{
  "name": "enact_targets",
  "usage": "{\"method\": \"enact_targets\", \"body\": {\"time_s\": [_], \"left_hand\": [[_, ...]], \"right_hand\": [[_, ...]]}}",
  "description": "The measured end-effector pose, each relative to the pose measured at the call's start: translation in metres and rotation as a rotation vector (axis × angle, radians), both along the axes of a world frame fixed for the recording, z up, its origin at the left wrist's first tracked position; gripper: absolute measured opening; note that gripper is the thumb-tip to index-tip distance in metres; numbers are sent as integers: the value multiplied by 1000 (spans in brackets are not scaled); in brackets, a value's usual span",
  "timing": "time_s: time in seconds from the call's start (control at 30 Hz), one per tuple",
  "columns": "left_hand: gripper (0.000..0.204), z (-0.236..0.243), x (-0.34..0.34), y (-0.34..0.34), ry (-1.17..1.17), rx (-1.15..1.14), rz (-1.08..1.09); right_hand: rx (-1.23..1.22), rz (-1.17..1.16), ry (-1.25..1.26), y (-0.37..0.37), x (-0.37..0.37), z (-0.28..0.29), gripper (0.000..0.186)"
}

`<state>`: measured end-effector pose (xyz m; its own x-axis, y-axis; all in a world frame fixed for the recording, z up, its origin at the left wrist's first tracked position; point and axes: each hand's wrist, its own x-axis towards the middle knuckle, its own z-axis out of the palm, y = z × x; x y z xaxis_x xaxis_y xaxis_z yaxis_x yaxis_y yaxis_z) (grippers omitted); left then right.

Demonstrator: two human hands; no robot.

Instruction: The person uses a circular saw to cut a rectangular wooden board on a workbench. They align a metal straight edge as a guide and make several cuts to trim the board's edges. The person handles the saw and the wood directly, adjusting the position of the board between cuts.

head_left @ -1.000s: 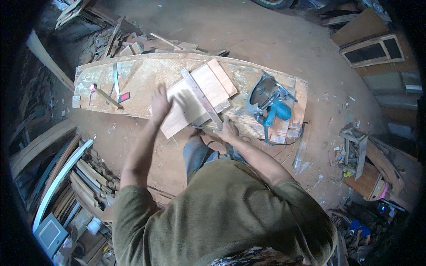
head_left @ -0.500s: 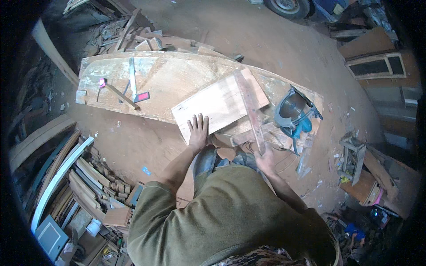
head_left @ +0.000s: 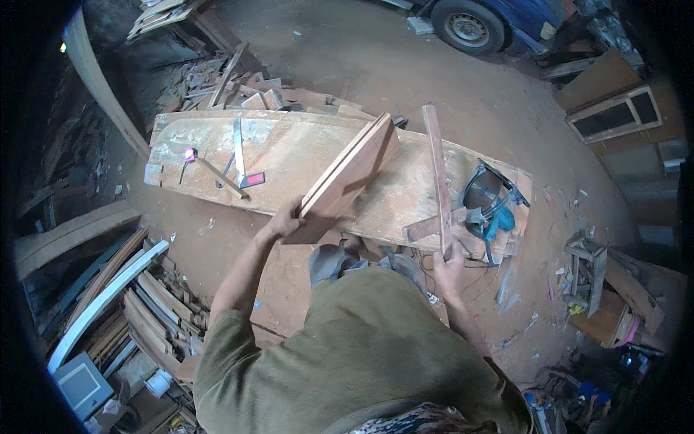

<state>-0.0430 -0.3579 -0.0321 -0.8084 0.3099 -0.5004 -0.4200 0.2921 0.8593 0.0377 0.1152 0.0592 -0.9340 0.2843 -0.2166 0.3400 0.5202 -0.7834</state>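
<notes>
My left hand [head_left: 289,220] is closed on the near end of a wide wooden board [head_left: 354,184]. Tilted up, the board shows its long edge, and a dark line runs along that edge; I cannot tell if it is two boards together. My right hand [head_left: 452,264] grips the near end of a long wooden T-square [head_left: 437,166], whose short crosspiece crosses it close to my fingers. Beneath both lies a worn wooden workbench [head_left: 282,155]. A teal circular saw [head_left: 495,210] rests on its right end, just right of the T-square.
On the bench's left lie a try square [head_left: 239,148] with a red-and-black handle and a wooden-handled tool [head_left: 220,177] beside a pink item. Offcuts [head_left: 264,98] are heaped behind the bench. Lumber strips [head_left: 155,311] stack at lower left. A vehicle wheel [head_left: 468,27] shows far off.
The board, lying flat under my spread left hand before, is now gripped and tipped up on edge. My right hand has drawn the T-square off it to the right.
</notes>
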Motion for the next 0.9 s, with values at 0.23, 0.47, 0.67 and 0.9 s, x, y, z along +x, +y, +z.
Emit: {"method": "enact_targets", "body": {"time_s": [0.23,0.47,0.67,0.9], "left_hand": [[72,42,36,71,110,-464,35],[57,38,24,97,453,-771,104],[58,42,-27,81,260,-643,78],[65,-8,-95,-4,146,-518,-218]], "right_hand": [[-90,-107,-92,4,22,-6,38],[-197,-89,86,-1,17,-32,35],[-118,-62,38,-5,0,-24,30],[25,-20,-43,-14,-4,-13,23]]}}
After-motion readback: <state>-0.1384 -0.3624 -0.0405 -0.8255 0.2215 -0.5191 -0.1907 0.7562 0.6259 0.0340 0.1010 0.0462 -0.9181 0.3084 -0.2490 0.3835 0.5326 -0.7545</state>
